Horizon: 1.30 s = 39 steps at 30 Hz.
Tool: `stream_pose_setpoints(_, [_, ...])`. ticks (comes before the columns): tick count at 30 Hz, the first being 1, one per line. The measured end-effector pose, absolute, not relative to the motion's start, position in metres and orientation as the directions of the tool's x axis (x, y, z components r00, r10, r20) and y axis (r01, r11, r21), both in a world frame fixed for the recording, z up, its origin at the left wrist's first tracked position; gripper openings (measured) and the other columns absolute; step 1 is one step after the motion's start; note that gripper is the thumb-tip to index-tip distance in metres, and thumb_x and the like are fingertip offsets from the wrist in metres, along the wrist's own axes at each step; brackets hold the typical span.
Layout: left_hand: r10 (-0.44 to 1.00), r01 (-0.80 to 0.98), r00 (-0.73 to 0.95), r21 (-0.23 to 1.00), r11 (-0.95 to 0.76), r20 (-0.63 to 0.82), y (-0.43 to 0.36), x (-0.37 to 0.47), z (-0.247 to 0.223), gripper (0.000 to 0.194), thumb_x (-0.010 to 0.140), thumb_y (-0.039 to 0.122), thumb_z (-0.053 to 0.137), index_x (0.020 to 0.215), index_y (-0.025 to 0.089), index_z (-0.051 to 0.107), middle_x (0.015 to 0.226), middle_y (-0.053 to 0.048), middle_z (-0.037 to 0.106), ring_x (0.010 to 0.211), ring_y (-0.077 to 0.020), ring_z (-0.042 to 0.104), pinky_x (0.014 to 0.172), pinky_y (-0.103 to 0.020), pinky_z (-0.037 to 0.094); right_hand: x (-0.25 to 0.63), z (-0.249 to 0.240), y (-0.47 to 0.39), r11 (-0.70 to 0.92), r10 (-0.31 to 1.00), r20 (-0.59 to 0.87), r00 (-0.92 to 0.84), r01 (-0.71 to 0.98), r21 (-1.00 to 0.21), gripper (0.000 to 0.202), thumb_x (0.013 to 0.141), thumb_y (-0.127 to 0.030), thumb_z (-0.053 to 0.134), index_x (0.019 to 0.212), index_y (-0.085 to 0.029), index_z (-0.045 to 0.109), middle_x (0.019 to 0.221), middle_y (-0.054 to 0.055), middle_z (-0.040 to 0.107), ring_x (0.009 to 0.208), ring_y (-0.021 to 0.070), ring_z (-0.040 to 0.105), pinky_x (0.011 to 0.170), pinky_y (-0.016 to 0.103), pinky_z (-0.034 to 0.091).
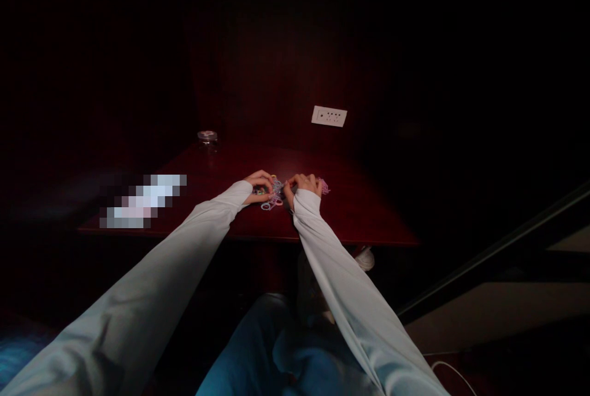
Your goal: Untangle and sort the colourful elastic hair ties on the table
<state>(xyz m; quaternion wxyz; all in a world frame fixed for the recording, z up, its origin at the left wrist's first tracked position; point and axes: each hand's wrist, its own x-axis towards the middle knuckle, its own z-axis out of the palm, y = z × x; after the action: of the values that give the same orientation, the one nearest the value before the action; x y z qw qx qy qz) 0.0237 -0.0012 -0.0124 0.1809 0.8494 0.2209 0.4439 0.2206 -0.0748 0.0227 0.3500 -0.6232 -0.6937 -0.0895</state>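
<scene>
Small loops that look like elastic hair ties (277, 187), in pale and mixed colours, lie in a heap on the dark red table between my hands. My left hand (259, 182) curls over the left side of the heap, its fingers and thumb closed around some of the ties. From the right, my right hand (304, 185) bends inward with thumb and fingers drawn together. Something small and dark shows by its fingertips, too unclear to name. A pink bunch of thin strands or bands (325, 186) sticks out just past the right hand, partly covered by it.
A clear jar with a lid (207, 140) stands at the table's back left. Along the left side lies a bright pixelated patch (147, 201). A white socket plate (329, 116) is on the wall behind. The table's front edge (184, 234) runs below my forearms.
</scene>
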Motion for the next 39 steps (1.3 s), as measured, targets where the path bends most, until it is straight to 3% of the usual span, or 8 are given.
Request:
stream_pose_setpoints(7, [0.507,0.212,0.516,0.47,-0.857,0.691,-0.003,0.023,-0.011,0.039,0.085,0.056,0.068,0.071,0.019,0.066,0.097,-0.006,0.064,0.101,-0.0216,0.066,0.099,-0.039,0.052,0.228,0.014,-0.068,0.193,0.718,0.674,0.175,0.88,-0.433,0.018,0.091,-0.032,0.053,0.078,-0.024,0.062,0.085,0.005,0.071,0.096,0.026,0.054,0.092,0.041,0.029])
stream_pose_setpoints(22, [0.576,0.219,0.499,0.549,-0.807,0.647,-0.013,0.023,0.001,0.044,0.083,0.057,0.069,0.066,0.018,0.059,0.098,-0.008,0.065,0.103,-0.0243,0.064,0.098,-0.04,0.051,0.226,0.025,-0.072,0.017,0.773,0.487,0.406,0.755,-0.656,0.013,0.086,-0.027,0.058,0.075,-0.022,0.062,0.084,0.001,0.069,0.103,0.0238,0.055,0.095,0.038,0.028])
stream_pose_setpoints(28, [0.546,0.194,0.5,0.527,-0.827,0.673,-0.011,0.023,-0.001,0.045,0.085,0.058,0.065,0.065,0.018,0.057,0.097,-0.008,0.064,0.098,-0.0234,0.063,0.09,-0.037,0.052,0.226,0.026,-0.072,0.027,0.759,0.478,0.441,0.713,-0.701,0.012,0.083,-0.026,0.059,0.072,-0.023,0.061,0.082,0.001,0.068,0.101,0.0231,0.054,0.093,0.038,0.028])
stream_pose_setpoints(39, [0.552,0.216,0.516,0.524,-0.824,0.655,-0.02,0.022,0.006,0.038,0.088,0.05,0.064,0.069,0.018,0.059,0.097,-0.008,0.065,0.096,-0.0223,0.063,0.088,-0.036,0.05,0.226,0.028,-0.074,0.012,0.757,0.457,0.467,0.69,-0.724,0.01,0.08,-0.025,0.055,0.072,-0.022,0.06,0.084,0.002,0.068,0.099,0.0218,0.054,0.092,0.037,0.029])
